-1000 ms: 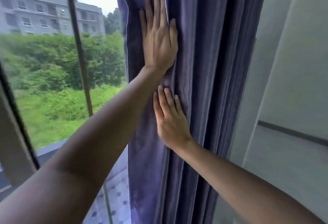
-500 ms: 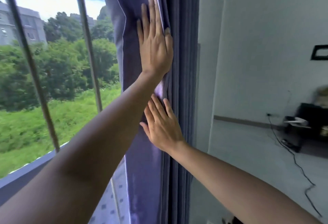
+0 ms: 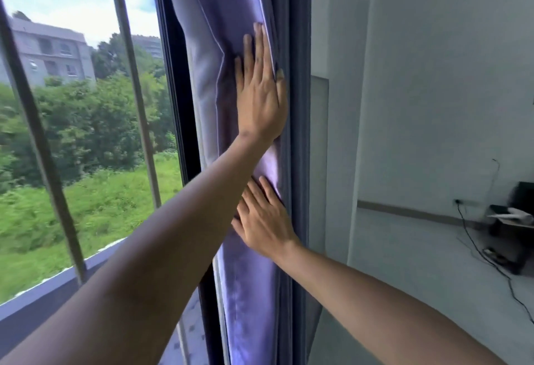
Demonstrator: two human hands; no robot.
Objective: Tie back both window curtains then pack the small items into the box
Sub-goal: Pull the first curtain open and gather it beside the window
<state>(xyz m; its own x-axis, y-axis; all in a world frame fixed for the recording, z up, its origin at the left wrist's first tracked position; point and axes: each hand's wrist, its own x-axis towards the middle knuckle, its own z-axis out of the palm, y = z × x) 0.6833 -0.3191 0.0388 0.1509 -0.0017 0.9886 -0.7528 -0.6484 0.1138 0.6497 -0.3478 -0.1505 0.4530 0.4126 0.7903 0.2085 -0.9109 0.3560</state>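
A purple curtain (image 3: pixel 248 292) hangs bunched against the right side of the window, next to the white wall. My left hand (image 3: pixel 260 93) lies flat on the gathered folds high up, fingers straight and pointing upward. Below it my right hand (image 3: pixel 264 220) also presses flat against the fabric, fingers straight, partly under my left forearm. Neither hand grips the cloth. No tie-back, box or small items are in view.
The window (image 3: pixel 86 133) with vertical metal bars (image 3: pixel 138 104) fills the left, with trees and a building outside. A white wall (image 3: pixel 433 104) is on the right. At the far right a dark stand (image 3: pixel 517 231) holds objects, with a black cable (image 3: pixel 491 263) trailing on the floor.
The curtain has been pushed further right and is bunched tighter against the wall. Both hands moved right with it, still flat. More window and room now show.
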